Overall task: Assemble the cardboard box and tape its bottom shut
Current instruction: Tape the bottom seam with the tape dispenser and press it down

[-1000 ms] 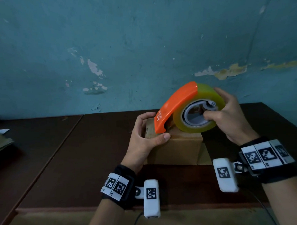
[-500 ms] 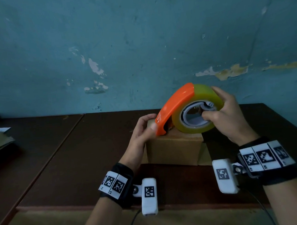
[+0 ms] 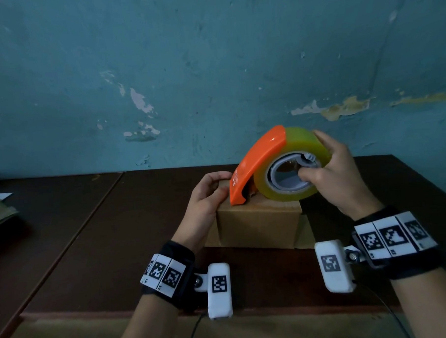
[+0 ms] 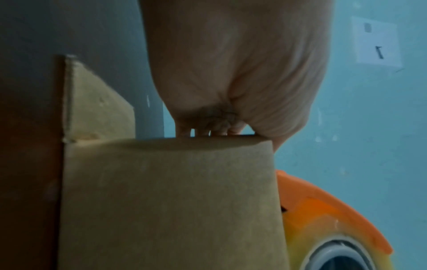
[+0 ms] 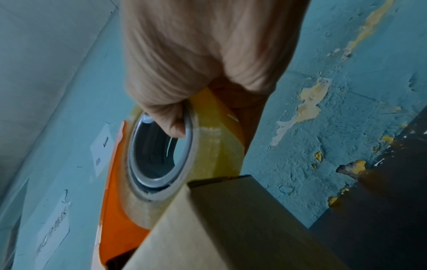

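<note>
Cardboard of the small brown box (image 3: 257,226) on the dark wooden table (image 3: 117,237) looks light and crushable, so the left hand (image 3: 205,197) clasps its top-left corner while the right hand (image 3: 337,174) grips the orange tape dispenser with its yellowish roll (image 3: 275,166) resting on top.

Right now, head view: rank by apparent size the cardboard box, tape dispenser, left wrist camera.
1-2. tape dispenser and cardboard box: look alike in area; the box is partly hidden, so unranked.
3. left wrist camera: smallest, though nearest the lens.
</note>
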`<state>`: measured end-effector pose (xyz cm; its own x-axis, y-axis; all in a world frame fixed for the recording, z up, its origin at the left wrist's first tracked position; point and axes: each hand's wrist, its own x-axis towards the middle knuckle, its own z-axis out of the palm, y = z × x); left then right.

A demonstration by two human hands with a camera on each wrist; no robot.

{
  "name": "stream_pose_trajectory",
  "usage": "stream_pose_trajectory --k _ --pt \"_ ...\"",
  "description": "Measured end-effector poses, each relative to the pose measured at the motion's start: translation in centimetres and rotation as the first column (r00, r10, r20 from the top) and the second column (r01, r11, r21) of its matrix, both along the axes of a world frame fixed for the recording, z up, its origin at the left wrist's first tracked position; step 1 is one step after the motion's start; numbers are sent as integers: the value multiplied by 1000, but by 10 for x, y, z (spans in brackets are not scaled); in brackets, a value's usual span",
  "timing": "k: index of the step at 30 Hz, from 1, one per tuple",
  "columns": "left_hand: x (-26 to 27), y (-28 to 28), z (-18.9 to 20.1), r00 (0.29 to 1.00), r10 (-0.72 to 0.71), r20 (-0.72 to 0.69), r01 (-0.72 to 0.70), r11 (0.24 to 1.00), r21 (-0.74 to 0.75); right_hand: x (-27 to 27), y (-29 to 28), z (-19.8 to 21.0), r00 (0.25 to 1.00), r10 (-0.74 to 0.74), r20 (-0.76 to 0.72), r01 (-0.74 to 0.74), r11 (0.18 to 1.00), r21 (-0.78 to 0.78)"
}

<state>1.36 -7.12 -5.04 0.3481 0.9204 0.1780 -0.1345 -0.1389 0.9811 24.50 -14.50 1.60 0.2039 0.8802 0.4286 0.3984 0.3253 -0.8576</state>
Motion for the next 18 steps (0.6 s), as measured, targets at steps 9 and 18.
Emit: stream_pose_trajectory --k 9,18 --pt "5 -2 0 1000 -14 12 15 999 -36 -1 0 -15 987 -45 -152 54 997 60" --pt "12 -4 1 996 -19 87 23 999 -40 -16 5 -53 893 7 -450 66 987 147"
